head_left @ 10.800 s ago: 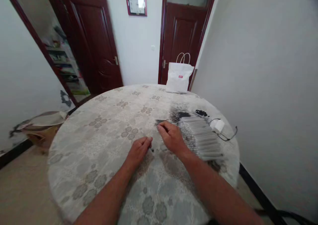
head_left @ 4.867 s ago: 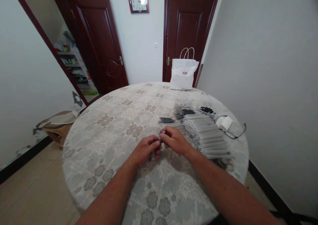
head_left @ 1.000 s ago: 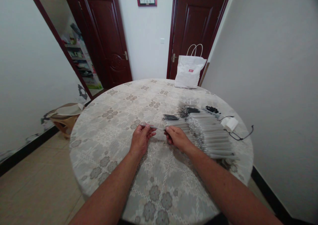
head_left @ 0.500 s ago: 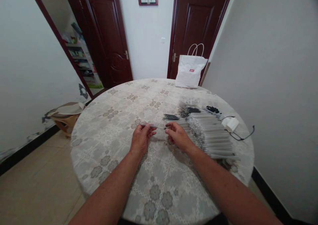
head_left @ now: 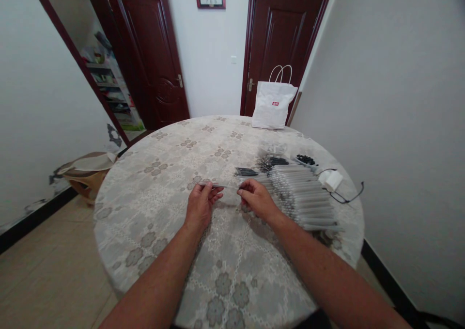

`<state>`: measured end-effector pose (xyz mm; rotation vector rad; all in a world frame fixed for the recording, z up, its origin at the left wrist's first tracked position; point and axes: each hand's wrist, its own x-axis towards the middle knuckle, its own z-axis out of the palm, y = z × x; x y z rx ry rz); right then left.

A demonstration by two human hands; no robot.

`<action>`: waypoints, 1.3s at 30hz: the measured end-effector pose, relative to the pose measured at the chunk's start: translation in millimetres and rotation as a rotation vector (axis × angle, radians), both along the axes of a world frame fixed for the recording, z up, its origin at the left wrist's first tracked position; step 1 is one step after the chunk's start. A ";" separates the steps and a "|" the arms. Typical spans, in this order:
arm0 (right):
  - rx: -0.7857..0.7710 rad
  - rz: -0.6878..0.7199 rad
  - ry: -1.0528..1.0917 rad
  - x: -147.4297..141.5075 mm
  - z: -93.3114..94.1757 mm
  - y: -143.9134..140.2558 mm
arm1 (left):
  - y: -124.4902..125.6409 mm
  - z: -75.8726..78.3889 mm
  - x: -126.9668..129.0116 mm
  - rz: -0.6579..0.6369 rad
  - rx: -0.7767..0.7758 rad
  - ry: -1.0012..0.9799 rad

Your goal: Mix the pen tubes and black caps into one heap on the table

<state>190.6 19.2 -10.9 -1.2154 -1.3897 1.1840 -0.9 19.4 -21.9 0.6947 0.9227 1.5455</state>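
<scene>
Over the near middle of the table, my left hand [head_left: 199,204] is closed around a slim pen barrel [head_left: 217,186], with the thumb on top and the lower fingers loosely curled. My right hand [head_left: 257,197] pinches the dark tip of a thin, pale rod, probably a pen refill [head_left: 231,187], in line with the barrel's right end. Whether the rod sits inside the barrel is too small to tell. Right of my right hand lies a large stack of translucent grey pen barrels [head_left: 305,193]. Dark-tipped thin rods [head_left: 246,171] lie just beyond that hand.
A bundle of dark rods [head_left: 271,162] lies behind the stack. Small black parts [head_left: 305,160] sit heaped beside it. Eyeglasses [head_left: 347,201] and a white block-like item [head_left: 331,180] lie at the right. A white paper bag [head_left: 274,106] stands at the table's [head_left: 152,232] far edge.
The view has shifted slightly, so the table and hands appear a little further left. The barrel sticks out a bit more past my left thumb. Both hands keep their grip.
</scene>
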 end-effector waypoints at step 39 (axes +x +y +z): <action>-0.305 0.388 0.083 -9.3 -3.3 -5.9 | -19.9 11.1 -0.5 0.101 0.242 0.711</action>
